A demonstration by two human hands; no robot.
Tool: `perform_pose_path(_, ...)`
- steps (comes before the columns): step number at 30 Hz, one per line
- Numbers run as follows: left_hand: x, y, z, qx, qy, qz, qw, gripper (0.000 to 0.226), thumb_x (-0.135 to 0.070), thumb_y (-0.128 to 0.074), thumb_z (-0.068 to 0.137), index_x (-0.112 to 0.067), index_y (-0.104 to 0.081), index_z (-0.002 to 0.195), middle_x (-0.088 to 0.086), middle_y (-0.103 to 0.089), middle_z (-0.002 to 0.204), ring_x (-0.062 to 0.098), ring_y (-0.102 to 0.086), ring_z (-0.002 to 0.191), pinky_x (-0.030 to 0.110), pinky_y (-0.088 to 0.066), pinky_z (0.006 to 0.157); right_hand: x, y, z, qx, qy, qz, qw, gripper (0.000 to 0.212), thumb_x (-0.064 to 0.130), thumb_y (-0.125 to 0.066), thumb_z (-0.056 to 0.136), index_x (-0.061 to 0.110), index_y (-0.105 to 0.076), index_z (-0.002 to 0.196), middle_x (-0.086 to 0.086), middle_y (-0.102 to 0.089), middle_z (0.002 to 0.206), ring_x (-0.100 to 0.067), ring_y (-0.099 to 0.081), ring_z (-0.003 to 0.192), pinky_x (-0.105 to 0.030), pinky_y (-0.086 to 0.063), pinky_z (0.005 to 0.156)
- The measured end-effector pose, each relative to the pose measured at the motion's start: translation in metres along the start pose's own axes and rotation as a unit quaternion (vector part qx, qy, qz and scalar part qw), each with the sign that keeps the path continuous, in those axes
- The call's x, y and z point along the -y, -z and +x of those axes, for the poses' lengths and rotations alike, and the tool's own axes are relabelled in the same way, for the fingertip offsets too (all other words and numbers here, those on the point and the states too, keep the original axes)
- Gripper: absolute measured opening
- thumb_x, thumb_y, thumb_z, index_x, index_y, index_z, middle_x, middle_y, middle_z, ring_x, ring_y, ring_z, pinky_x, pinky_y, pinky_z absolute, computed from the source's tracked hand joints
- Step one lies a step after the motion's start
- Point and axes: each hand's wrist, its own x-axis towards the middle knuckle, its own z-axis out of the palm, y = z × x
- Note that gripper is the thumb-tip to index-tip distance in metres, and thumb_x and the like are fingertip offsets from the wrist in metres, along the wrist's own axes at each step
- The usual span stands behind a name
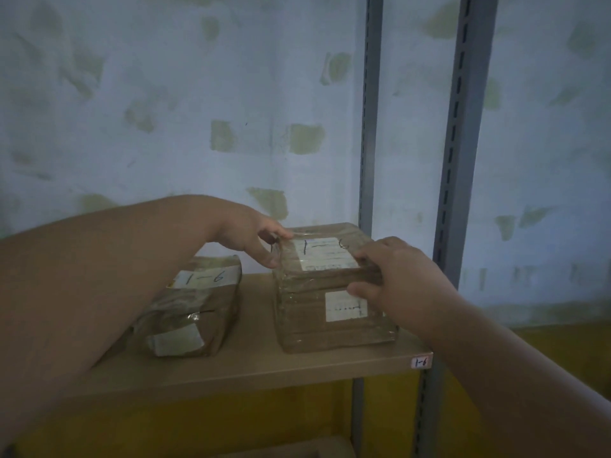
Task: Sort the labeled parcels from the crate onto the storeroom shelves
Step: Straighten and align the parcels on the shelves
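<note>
A taped brown cardboard parcel (317, 312) with a white label reading 1-6 stands on the wooden shelf (258, 368) near its right end. My left hand (251, 236) grips its top left corner, thumb on the side. My right hand (396, 272) holds its top right front edge, fingers on top and thumb on the front face. A second, flatter parcel (195, 312), also marked 1-6, lies to the left on the same shelf, partly hidden by my left forearm. The shelf's front edge carries a small tag (421, 361) reading 1-6.
Two grey slotted metal uprights (370, 127) (463, 160) rise at the shelf's right end. A patchy pale wall stands behind. Below the shelf the wall is yellow, and the edge of a lower shelf (297, 449) shows at the bottom.
</note>
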Motion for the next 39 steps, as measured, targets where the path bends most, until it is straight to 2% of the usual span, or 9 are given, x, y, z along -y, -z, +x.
perform_pose_path(9,-0.012,-0.008,-0.020,-0.084,-0.015,0.062,0.994,0.061,-0.051,-0.073,0.084,-0.048,-0.049,0.140,-0.016,-0.052,0.143,0.007,-0.052,0.122,0.034,-0.039,0.104,0.010,0.008,-0.004,0.010,-0.008,-0.050,0.999,0.048,0.052,-0.063,0.090,0.035,-0.052,0.134,0.005,-0.056,0.125,-0.016,-0.049,0.112,-0.034,-0.043,0.094)
perform_pose_path(17,-0.016,-0.055,-0.072,-0.250,-0.069,0.115,0.959,0.049,-0.044,-0.062,0.093,-0.038,-0.048,0.140,-0.011,-0.052,0.142,0.012,-0.051,0.124,0.028,-0.040,0.096,0.052,0.017,-0.028,-0.090,0.023,-0.023,0.995,0.050,0.046,-0.056,0.095,0.030,-0.047,0.142,0.006,-0.051,0.136,-0.015,-0.045,0.123,-0.031,-0.039,0.103)
perform_pose_path(20,-0.013,-0.089,-0.105,-0.296,-0.050,0.087,0.950,0.041,-0.050,-0.059,0.093,-0.046,-0.049,0.133,-0.015,-0.052,0.140,0.012,-0.049,0.126,0.039,-0.042,0.104,0.070,0.022,-0.038,-0.109,0.038,0.001,0.993,0.047,0.044,-0.057,0.096,0.028,-0.049,0.139,0.005,-0.052,0.134,-0.015,-0.045,0.122,-0.031,-0.039,0.103)
perform_pose_path(22,-0.017,-0.110,-0.128,-0.332,-0.033,0.102,0.937,0.024,-0.056,-0.053,0.091,-0.050,-0.049,0.114,-0.016,-0.057,0.129,0.012,-0.052,0.116,0.043,-0.045,0.100,0.080,0.025,-0.042,-0.120,0.058,0.016,0.991,0.046,0.044,-0.057,0.096,0.027,-0.051,0.138,0.005,-0.052,0.134,-0.016,-0.046,0.123,-0.033,-0.040,0.104)
perform_pose_path(24,-0.025,-0.130,-0.147,-0.333,-0.003,0.129,0.934,0.021,-0.063,-0.043,0.090,-0.044,-0.044,0.099,-0.016,-0.058,0.117,0.011,-0.050,0.103,0.040,-0.047,0.094,0.089,0.028,-0.047,-0.130,0.089,0.028,0.987,0.043,0.043,-0.056,0.096,0.026,-0.054,0.135,0.004,-0.054,0.134,-0.017,-0.048,0.122,-0.033,-0.041,0.103)
perform_pose_path(27,-0.033,-0.168,-0.173,-0.345,0.024,0.152,0.926,0.052,-0.065,-0.029,0.087,-0.038,-0.056,0.123,-0.015,-0.059,0.119,0.012,-0.055,0.107,0.037,-0.048,0.092,0.100,0.026,-0.061,-0.129,0.138,0.050,0.981,0.041,0.044,-0.056,0.096,0.026,-0.056,0.133,0.006,-0.054,0.134,-0.014,-0.046,0.123,-0.027,-0.033,0.097)
perform_pose_path(30,-0.046,-0.206,-0.198,-0.380,0.062,0.122,0.915,0.045,-0.058,-0.038,0.088,-0.035,-0.062,0.119,-0.013,-0.062,0.113,0.013,-0.059,0.103,0.034,-0.051,0.086,0.104,0.019,-0.079,-0.113,0.187,0.080,0.973,0.039,0.042,-0.060,0.095,0.024,-0.058,0.130,0.004,-0.057,0.129,-0.016,-0.048,0.120,-0.027,-0.034,0.096)
perform_pose_path(33,-0.052,-0.245,-0.212,-0.390,0.100,0.120,0.907,0.039,-0.052,-0.045,0.087,-0.033,-0.064,0.116,-0.012,-0.063,0.107,0.012,-0.060,0.098,0.033,-0.050,0.080,0.102,0.001,-0.099,-0.115,0.240,0.111,0.957,0.028,0.037,-0.065,0.092,0.022,-0.063,0.115,0.005,-0.060,0.112,-0.016,-0.053,0.103,-0.031,-0.040,0.086)
perform_pose_path(39,-0.043,-0.338,-0.222,-0.328,0.156,0.072,0.929,0.032,-0.041,-0.052,0.086,-0.029,-0.064,0.113,-0.005,-0.062,0.105,0.021,-0.060,0.092,0.038,-0.049,0.076,0.100,-0.062,-0.149,-0.062,0.256,0.156,0.952,0.034,0.036,-0.067,0.090,0.018,-0.065,0.120,0.003,-0.064,0.112,-0.011,-0.051,0.102,-0.027,-0.040,0.083)
